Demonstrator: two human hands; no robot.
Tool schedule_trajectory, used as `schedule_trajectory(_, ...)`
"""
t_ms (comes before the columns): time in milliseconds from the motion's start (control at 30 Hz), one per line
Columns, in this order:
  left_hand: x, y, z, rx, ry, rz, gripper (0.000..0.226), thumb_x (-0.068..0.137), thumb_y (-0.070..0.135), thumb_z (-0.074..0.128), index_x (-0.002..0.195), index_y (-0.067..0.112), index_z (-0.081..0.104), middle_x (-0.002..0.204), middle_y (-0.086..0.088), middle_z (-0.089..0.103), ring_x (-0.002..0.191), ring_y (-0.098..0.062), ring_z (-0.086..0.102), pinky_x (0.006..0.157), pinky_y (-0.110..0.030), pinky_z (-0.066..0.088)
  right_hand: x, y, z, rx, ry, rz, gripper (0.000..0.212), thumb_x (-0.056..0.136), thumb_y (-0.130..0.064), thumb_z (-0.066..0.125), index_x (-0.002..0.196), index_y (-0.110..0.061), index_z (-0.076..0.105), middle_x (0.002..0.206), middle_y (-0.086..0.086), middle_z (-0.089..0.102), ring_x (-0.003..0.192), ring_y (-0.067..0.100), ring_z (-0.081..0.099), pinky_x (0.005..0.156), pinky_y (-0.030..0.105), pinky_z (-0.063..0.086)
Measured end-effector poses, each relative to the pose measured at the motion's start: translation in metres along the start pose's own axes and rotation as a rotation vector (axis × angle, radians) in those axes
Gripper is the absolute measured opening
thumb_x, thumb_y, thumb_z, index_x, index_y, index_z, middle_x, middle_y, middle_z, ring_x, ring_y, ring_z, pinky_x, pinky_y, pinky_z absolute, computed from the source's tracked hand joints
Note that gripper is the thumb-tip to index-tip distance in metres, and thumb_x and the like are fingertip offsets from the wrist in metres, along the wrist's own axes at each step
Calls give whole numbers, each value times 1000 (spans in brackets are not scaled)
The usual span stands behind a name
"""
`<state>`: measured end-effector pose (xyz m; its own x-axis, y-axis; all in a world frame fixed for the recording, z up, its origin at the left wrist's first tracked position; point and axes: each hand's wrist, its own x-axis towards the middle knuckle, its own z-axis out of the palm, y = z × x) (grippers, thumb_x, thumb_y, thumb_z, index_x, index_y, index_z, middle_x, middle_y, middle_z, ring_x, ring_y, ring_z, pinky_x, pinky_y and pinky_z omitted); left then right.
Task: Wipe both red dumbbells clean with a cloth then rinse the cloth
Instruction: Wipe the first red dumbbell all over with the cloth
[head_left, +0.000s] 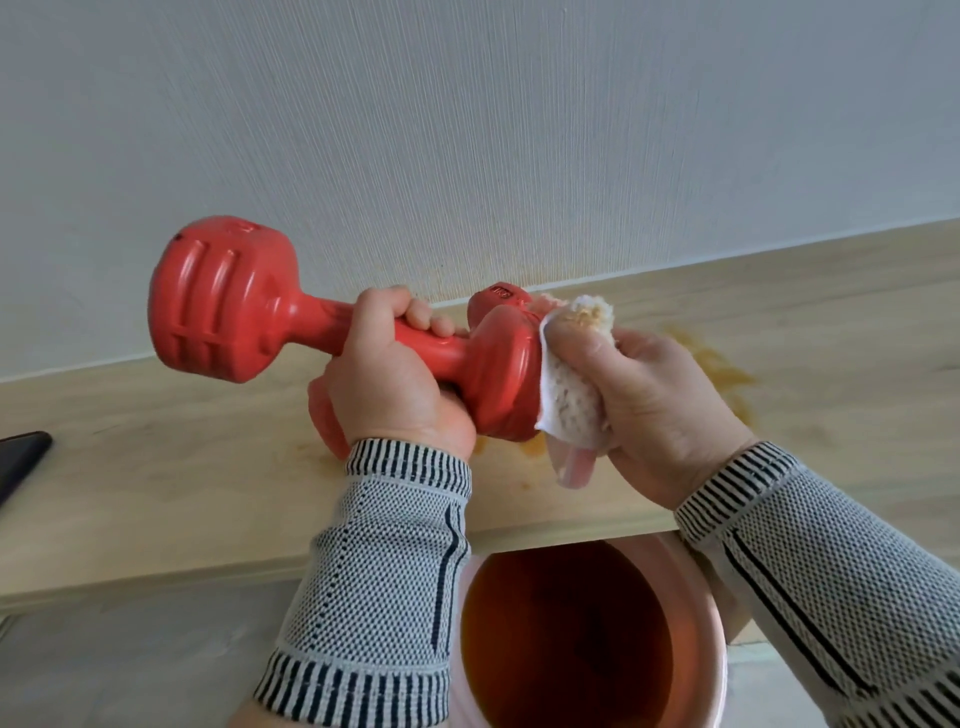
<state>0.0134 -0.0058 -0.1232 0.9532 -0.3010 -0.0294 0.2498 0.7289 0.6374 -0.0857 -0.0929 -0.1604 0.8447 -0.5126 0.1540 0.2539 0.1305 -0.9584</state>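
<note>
Left hand (387, 387) is wrapped around the red dumbbell (291, 317) handle, held up over the wooden surface (156, 483). Right hand (654, 410) presses a bunched cloth (569, 400) against its right end, looks stained.

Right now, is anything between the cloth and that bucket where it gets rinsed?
Nothing visible. The cloth, held in the right hand, presses the dumbbell; the bucket sits open below the shelf edge.
</note>
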Motion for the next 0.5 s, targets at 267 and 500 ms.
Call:
schedule_trajectory(267, -1, 0, -1, 28, -52, 24, 38, 84, 2, 50, 50, 18, 46, 51, 3, 41, 45, -13, 42, 49, -24, 43, -5, -5, 9, -180, 45, 37, 38, 76, -48, 68, 71, -10, 63, 46, 19, 57, 37, 26, 51, 41, 27, 38)
schedule_trajectory(500, -7, 0, 3, 48, -117, 52, 32, 92, 17, 52, 61, 16, 45, 53, 1, 44, 46, -15, 46, 51, -27, 46, -1, -9, -4, 62, -156, 248, 55, 70, -52, 75, 93, -3, 70, 84, 23, 66, 75, 34, 63, 68, 40, 52)
